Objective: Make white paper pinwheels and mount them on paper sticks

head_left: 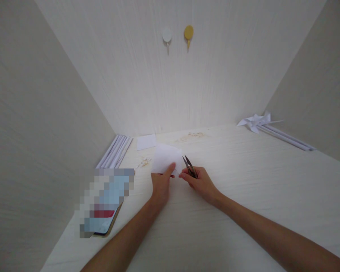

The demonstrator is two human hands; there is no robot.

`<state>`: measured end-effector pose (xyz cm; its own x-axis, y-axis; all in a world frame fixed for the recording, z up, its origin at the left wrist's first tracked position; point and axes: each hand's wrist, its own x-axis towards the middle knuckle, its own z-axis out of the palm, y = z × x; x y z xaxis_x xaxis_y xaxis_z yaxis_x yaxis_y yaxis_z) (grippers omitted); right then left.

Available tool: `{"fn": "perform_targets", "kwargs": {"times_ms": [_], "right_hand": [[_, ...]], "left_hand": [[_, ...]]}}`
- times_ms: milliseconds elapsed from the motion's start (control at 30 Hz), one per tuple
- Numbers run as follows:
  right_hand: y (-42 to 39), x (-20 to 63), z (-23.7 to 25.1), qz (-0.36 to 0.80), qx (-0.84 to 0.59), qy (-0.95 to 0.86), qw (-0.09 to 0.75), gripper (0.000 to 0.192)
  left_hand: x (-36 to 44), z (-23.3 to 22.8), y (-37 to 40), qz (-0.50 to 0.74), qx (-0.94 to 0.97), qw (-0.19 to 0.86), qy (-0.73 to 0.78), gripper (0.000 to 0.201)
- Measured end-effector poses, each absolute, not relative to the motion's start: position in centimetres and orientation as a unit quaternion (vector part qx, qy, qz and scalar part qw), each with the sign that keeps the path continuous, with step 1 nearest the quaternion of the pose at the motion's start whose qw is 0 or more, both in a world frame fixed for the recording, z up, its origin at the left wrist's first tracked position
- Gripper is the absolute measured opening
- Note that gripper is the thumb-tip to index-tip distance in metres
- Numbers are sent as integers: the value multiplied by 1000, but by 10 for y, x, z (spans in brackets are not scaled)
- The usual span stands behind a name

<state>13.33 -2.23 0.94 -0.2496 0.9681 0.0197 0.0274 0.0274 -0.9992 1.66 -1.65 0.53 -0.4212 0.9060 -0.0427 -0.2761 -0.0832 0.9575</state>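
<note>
White paper (pixel 164 158) sits on the pale table (pixel 243 181), right in front of both hands and a bit to the left. The left hand (pixel 161 185) pinches its near edge with thumb on top. The right hand (pixel 200 182) holds small snips (pixel 189 166), fingers wrapped round the handle. The snips sit just beside the paper's right edge, blades a little apart. Their long side runs up and left, tips pointing away from the person toward the back wall (pixel 170 83). The left hand is nearer the paper

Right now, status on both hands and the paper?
Left hand pinching white paper. Right hand holding small snips, blades open beside the paper. Phone off left, clear.
</note>
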Motion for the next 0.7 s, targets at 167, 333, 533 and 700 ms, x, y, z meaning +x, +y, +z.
{"fn": "perform_targets", "kwargs": {"times_ms": [167,333,533,700], "right_hand": [[-21,135,8,499,-457,-596,432,17],[-18,135,3,492,-465,-568,468,14],[-18,136,3,518,-442,-554,479,16],[-19,135,4,538,-448,-522,488,21]], "left_hand": [[16,5,-14,703,240,447,499,31],[18,6,-17,676,282,482,482,32],[20,10,-20,651,333,445,517,29],[20,11,-21,640,362,416,535,25]]}}
